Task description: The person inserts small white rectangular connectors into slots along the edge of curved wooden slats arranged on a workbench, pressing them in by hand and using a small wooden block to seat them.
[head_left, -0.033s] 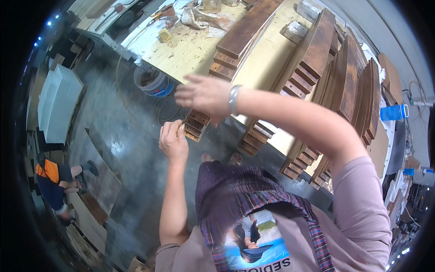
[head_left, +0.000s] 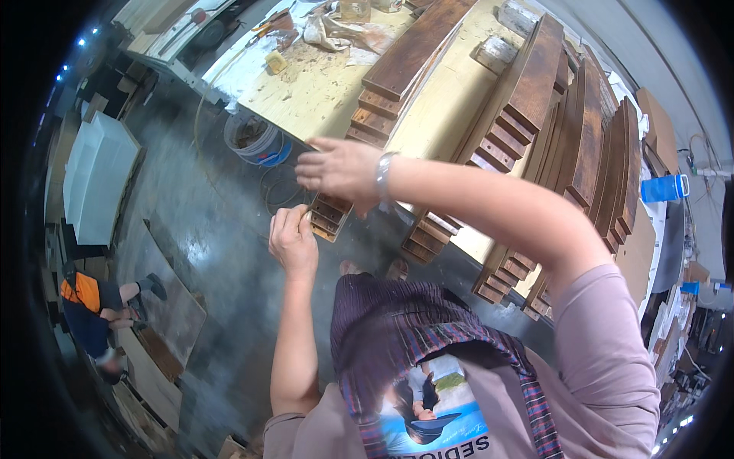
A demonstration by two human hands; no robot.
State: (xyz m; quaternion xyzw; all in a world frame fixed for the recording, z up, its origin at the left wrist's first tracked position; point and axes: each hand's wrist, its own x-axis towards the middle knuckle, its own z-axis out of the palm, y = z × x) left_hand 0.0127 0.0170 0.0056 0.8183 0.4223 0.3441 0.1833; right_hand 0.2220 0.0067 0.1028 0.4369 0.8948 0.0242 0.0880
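Observation:
Several long dark-brown stained boards (head_left: 428,47) lie stacked on the table, their ends stepped and reaching past its near edge. My left hand (head_left: 294,241) is closed in a pinch beside the lowest board ends (head_left: 327,217). What its fingers hold, if anything, is too small to make out. My right hand (head_left: 336,172) is over the same stack's near end, palm down and fingers stretched out. It hides part of the boards, and I cannot tell whether it touches them. A bracelet (head_left: 384,177) circles my right wrist.
More brown boards (head_left: 535,76) are stacked along the pale tabletop (head_left: 298,99) to the right. Under its left corner stands a bucket (head_left: 260,141), with coiled wire (head_left: 279,190) on the floor nearby. A person in orange and navy (head_left: 88,294) is low at the left.
My right hand and wrist have shifted slightly down and left over the board ends. My left hand stays nearly in place, closed as before.

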